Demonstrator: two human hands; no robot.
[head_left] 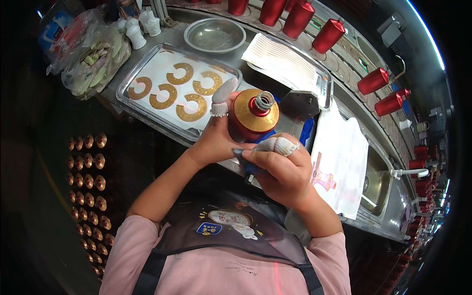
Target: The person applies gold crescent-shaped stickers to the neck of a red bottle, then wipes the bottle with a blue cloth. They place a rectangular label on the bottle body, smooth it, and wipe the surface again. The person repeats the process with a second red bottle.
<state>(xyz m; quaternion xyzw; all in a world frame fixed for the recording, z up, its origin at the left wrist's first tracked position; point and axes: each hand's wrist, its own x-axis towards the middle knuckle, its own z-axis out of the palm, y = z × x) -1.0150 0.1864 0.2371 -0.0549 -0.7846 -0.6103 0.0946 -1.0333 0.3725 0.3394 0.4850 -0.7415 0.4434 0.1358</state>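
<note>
A red bottle (241,129) with a gold shoulder and a bare threaded neck stands upright before me. My left hand (216,140) is closed round its left side. At the bottle's near side, my right hand (287,169) has its fingers curled and pinches a small dark grey piece (239,153), whose kind I cannot make out. White knitted covers sit on some fingers of both hands. Just left of the bottle lies a metal tray (129,73) lined with white paper, bearing several gold C-shaped pieces (191,107).
Behind stand a steel bowl (215,35) and a tray of striped white sheets (282,55). A black block (301,104) is right of the bottle, then a white cloth (339,157) and a sink (376,184). Red bottles (328,36) line a conveyor. A plastic bag (98,64) sits left.
</note>
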